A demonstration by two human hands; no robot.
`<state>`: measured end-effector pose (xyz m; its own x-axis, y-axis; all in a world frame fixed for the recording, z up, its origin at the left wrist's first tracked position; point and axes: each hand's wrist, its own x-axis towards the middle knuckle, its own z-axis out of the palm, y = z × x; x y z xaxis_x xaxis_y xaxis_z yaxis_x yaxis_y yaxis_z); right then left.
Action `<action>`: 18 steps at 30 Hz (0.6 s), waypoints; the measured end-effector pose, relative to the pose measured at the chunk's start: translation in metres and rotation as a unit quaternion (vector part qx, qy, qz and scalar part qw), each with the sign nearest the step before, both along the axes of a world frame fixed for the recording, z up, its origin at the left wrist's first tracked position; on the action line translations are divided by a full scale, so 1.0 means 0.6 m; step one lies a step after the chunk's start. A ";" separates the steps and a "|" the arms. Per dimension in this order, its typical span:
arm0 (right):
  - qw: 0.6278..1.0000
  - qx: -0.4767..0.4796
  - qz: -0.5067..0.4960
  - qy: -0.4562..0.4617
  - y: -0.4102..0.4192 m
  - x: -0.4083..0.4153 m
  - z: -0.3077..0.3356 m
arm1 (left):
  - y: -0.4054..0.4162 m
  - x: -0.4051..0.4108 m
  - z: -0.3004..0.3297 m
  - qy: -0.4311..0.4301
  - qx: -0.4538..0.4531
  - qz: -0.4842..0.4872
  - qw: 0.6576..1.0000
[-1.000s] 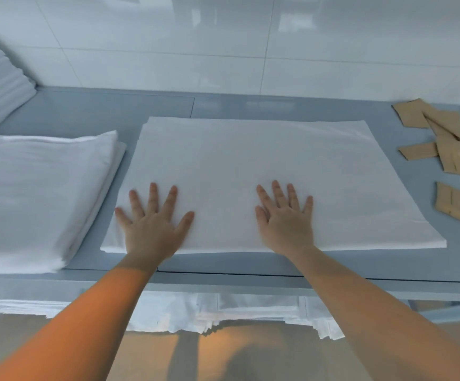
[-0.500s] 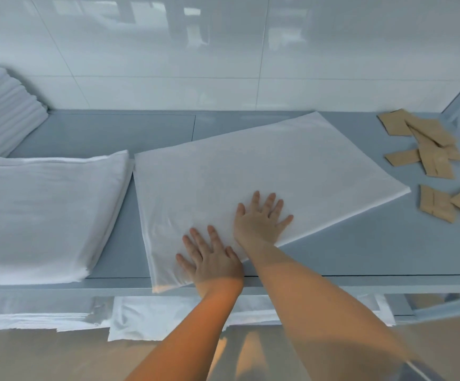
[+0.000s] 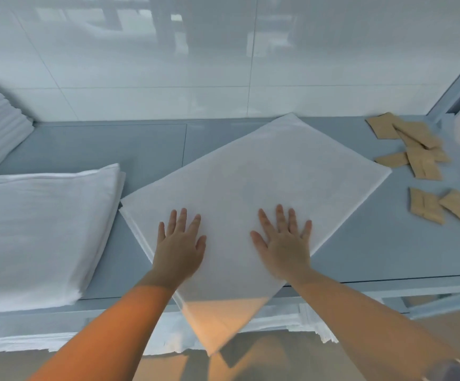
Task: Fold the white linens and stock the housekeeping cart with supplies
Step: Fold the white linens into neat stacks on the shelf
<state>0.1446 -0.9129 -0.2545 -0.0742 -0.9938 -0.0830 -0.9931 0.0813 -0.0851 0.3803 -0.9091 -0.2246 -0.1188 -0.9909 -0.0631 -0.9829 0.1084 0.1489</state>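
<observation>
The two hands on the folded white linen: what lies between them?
Only bare white cloth of the folded linen lies between the left hand and right hand, in the head view.

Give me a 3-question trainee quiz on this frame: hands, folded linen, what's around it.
1. True or false: both hands lie flat, fingers spread, on the folded linen.
2. Which corner of that linen hangs past the table front edge: A) near, B) far, C) none?
3. What lies on the table to the right of the linen?

Key
1. True: left hand and right hand both press it flat.
2. A: the linen sits turned, its near corner over the edge.
3. Tan paper packets, scattered; a stack of folded linens is on the left.
</observation>
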 end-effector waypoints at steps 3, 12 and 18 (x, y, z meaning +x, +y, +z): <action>0.999 0.001 0.039 0.017 0.019 -0.033 0.004 | -0.022 -0.008 -0.003 -0.006 0.014 -0.037 0.999; 0.988 0.018 0.146 0.053 0.044 -0.110 0.016 | -0.075 -0.032 -0.025 -0.082 0.031 -0.201 0.976; 0.972 0.043 0.220 0.071 0.013 -0.153 0.038 | -0.021 -0.066 -0.043 -0.046 0.002 -0.131 0.990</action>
<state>0.0526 -0.9050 -0.2314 0.3404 -0.9216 -0.1866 -0.9342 -0.3541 0.0443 0.3406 -0.9215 -0.2506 -0.3656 -0.9265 -0.0895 -0.9305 0.3612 0.0611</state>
